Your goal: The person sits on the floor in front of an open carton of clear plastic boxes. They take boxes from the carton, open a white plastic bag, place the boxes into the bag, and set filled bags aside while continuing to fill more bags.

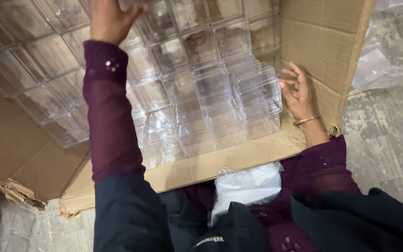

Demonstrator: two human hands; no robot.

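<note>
The left hand (pixel 109 18) reached to the far side of the cardboard box (pixel 320 42), its fingers curled over the top of one of the clear plastic containers (pixel 157 21) packed there; how tightly it gripped could not be told, since the fingertips ran up to the frame's edge. The right hand (pixel 297 91) sat at the box's right inner wall, fingers loosely spread and half bent, the tips touching the side of a clear container (pixel 257 95) that stood a little higher than its neighbours; it closed on nothing. A thin gold bangle (pixel 305 120) circled that wrist, and both arms wore dark purple sleeves (pixel 110 121) under a dark blue outer garment (pixel 127 219). Inside the box, rows of identical transparent square containers filled most of the space, set edge to edge, with a bare strip of cardboard along the near wall. Just in front of the box, against the person's body, lay a crumpled clear plastic bag (pixel 248 186). To the right of the box a grey, stained floor (pixel 392 140) showed, with another sheet of plastic wrap (pixel 378 70) lying on it beside the box's raised flap.
</note>
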